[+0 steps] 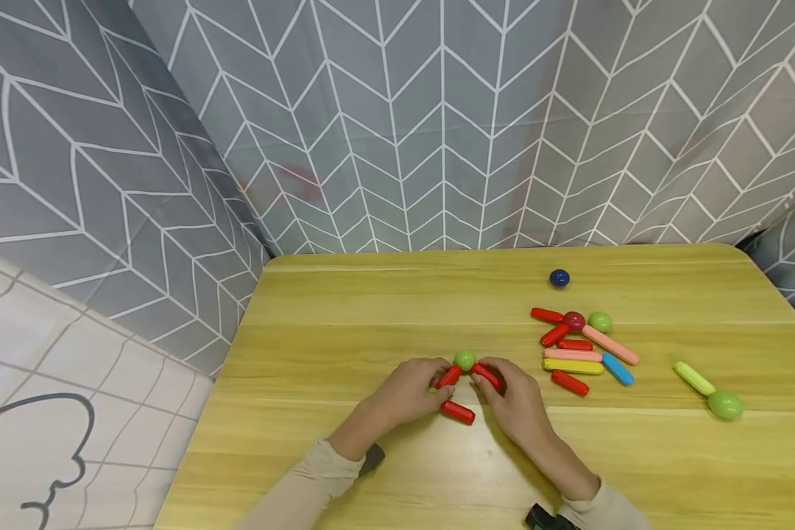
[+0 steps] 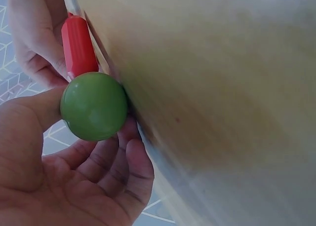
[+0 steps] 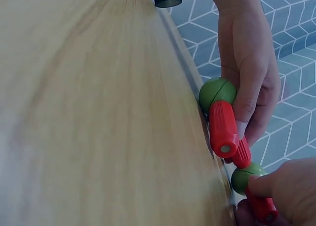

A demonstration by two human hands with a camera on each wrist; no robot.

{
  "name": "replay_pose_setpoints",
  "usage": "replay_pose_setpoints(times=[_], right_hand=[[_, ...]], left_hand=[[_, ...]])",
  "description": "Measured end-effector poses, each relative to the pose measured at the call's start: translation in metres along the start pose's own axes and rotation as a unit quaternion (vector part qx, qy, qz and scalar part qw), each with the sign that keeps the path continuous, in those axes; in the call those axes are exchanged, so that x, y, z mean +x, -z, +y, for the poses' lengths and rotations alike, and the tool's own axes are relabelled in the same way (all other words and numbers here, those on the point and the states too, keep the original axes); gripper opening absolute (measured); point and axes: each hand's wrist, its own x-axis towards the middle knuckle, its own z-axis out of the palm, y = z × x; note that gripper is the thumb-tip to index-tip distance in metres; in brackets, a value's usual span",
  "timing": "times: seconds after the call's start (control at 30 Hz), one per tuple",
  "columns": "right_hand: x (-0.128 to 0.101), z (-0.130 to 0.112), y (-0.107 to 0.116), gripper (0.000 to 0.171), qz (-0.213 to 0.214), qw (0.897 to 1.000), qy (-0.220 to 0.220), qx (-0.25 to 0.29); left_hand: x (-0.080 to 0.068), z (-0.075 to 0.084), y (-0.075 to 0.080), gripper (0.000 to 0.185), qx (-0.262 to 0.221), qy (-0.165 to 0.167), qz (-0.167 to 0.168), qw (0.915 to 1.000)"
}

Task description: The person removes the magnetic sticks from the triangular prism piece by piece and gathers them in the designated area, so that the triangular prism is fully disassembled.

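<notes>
On the wooden table (image 1: 344, 316) my two hands meet at a small build of red sticks and green balls. A green ball (image 1: 464, 359) sits at its top, with a red stick (image 1: 448, 377) slanting down to my left hand (image 1: 404, 394) and another red stick (image 1: 486, 375) pinched by my right hand (image 1: 513, 401). A third red stick (image 1: 458, 412) lies below between the hands. In the left wrist view my left thumb and fingers (image 2: 113, 157) hold a green ball (image 2: 94, 106) joined to a red stick (image 2: 78, 46). The right wrist view shows two green balls (image 3: 217, 93) (image 3: 245, 177) linked by red sticks (image 3: 223, 127).
To the right lies a loose group of sticks: red (image 1: 570, 383), pink (image 1: 609, 344), yellow (image 1: 573, 366), blue (image 1: 617, 368), with a maroon ball (image 1: 574, 320) and green ball (image 1: 599, 322). A dark blue ball (image 1: 559, 277) sits farther back. A light green stick with ball (image 1: 725, 405) lies far right.
</notes>
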Motion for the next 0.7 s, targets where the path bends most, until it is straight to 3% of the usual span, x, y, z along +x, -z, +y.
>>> replay_pose_setpoints(times=[0.37, 0.7], right_hand=[[0.0002, 0.0008, -0.0004, 0.025, 0.017, 0.998, 0.025, 0.050], [-0.0013, 0.0018, 0.0058, 0.024, -0.029, 0.999, 0.019, 0.037]], left_hand=[[-0.0001, 0.0010, 0.0013, 0.032, -0.003, 0.004, -0.003, 1.0000], [0.0015, 0.0003, 0.0016, 0.031, 0.006, 0.007, 0.002, 1.0000]])
